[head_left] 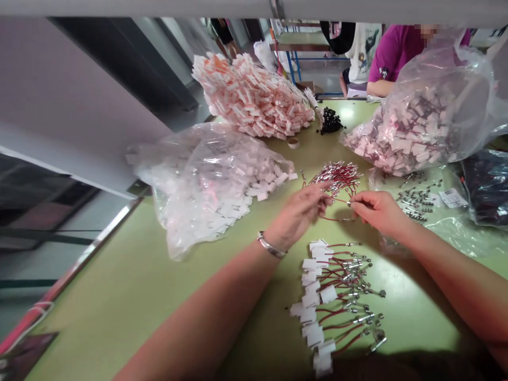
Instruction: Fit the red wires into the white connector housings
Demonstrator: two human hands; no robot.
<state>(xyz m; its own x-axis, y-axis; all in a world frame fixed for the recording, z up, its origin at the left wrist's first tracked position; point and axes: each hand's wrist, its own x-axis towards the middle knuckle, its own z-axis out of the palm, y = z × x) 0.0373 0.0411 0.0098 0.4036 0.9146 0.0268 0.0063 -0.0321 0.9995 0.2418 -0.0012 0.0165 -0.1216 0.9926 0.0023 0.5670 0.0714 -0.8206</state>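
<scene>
A short red wire (340, 200) stretches between my two hands. The thumb and fingers of my left hand (301, 209) are closed at its left end, slightly blurred. My right hand (377, 209) pinches the other end, where a small metal terminal shows at the fingertips. Just beyond lies a pile of red wires (337, 175) with metal ends. Another red wire (335, 219) is below my fingers. Nearer me, several red wires with white connectors (313, 301) lie in a column, metal ends pointing right.
On the left is a clear bag of white connectors (214, 185). Bundled white and orange pieces (254, 98) stand behind it, near a tape roll (293, 143). Another filled bag (413, 127) and loose metal parts (416, 201) are on the right. A person in purple (392, 55) sits across.
</scene>
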